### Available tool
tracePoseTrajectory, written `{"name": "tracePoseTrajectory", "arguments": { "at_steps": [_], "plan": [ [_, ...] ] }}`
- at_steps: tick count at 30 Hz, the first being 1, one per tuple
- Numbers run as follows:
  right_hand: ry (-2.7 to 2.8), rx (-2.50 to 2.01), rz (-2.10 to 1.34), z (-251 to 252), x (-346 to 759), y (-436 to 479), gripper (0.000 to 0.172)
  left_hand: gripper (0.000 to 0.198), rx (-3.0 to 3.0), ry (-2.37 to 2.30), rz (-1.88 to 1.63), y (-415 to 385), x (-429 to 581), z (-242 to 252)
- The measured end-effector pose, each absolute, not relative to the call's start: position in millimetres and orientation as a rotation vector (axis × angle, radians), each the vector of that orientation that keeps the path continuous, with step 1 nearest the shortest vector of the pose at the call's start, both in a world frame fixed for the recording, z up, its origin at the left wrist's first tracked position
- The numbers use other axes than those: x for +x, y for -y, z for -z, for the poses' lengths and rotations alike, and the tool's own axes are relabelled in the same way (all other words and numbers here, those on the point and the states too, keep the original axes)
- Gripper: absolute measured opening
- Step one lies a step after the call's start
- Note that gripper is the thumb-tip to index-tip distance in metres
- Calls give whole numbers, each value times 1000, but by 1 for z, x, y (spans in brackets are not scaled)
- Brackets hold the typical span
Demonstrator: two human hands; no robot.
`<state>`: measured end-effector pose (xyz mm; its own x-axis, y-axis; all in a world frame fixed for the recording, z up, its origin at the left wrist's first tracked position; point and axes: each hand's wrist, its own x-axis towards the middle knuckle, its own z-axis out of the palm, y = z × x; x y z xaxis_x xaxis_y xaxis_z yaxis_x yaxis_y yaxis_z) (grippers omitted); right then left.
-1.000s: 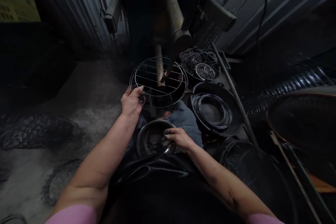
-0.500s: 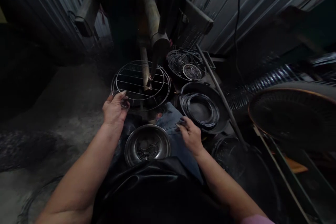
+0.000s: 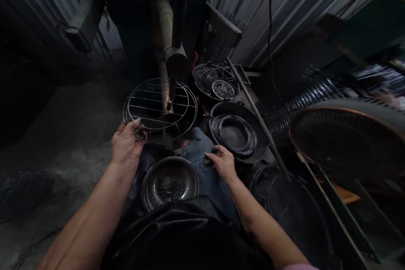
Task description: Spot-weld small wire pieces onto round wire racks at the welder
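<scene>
My left hand [image 3: 128,141] is closed on the near left rim of a round wire rack [image 3: 145,118], a double ring crossed by several thin bars. The rack lies level between the upright metal rod [image 3: 171,88] and the thick bar of a machine, its inner ring by the rod's tip. Above the jeans-covered knee [image 3: 198,152], my right hand [image 3: 222,161] has thumb and fingers pinched together; whatever they hold, if anything, is too small to make out. A steel bowl [image 3: 147,187] with short bent wire pieces [image 3: 171,192] sits in my lap between the forearms.
A dark pan [image 3: 263,145] with a coil of wire [image 3: 232,135] stands to the right. Behind it, another container holds tangled wire [image 3: 205,76] and a small round basket [image 3: 223,90]. A long rod [image 3: 253,105] leans across. Farther right is a large round fan-like guard [image 3: 341,143].
The whole view has shifted a little, so things appear farther left and slightly lower. My left hand stays on the rack; the fingers of my right hand look less curled.
</scene>
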<state>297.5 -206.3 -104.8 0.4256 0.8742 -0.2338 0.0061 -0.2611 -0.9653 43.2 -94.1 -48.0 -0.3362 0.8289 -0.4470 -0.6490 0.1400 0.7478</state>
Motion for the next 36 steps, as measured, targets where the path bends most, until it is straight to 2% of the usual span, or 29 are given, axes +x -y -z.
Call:
{"name": "tracePoseTrajectory", "arguments": {
  "at_steps": [16, 28, 36],
  "plan": [
    [883, -1673, -1172, 102, 304, 199, 44, 28, 191, -1172, -1523, 104, 39, 51],
    [800, -1638, -1262, 97, 306, 201, 38, 35, 186, -1122, -1530, 99, 39, 56],
    [851, -1591, -1182, 110, 307, 209, 47, 38, 157, -1101, -1548, 96, 35, 45]
  ]
}}
